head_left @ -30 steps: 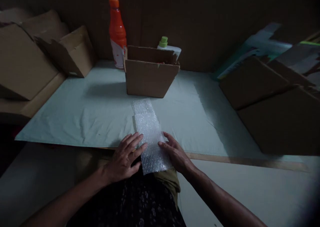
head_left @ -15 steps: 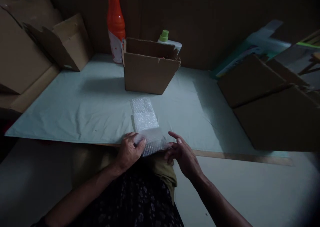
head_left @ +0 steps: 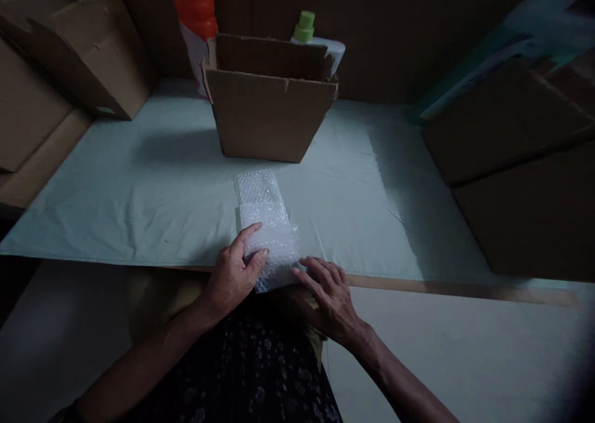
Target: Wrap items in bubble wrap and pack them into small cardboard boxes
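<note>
A strip of clear bubble wrap lies at the table's near edge, its lower end folded over in a layer. My left hand holds its left side, with thumb and index finger on the folded layer and the other fingers partly hidden. On the opposite side, my right hand is open, fingers stretched out and fingertips at the wrap's lower right edge. Whether anything lies inside the folded wrap I cannot tell.
An open cardboard box stands behind the wrap on the pale cloth. Behind it are an orange bottle and a white bottle with a green cap. More cardboard boxes flank the left and right.
The folded layer of bubble wrap now lies flatter over the strip. My right hand has closed in on its right edge. The view has shifted, with the box appearing nearer.
</note>
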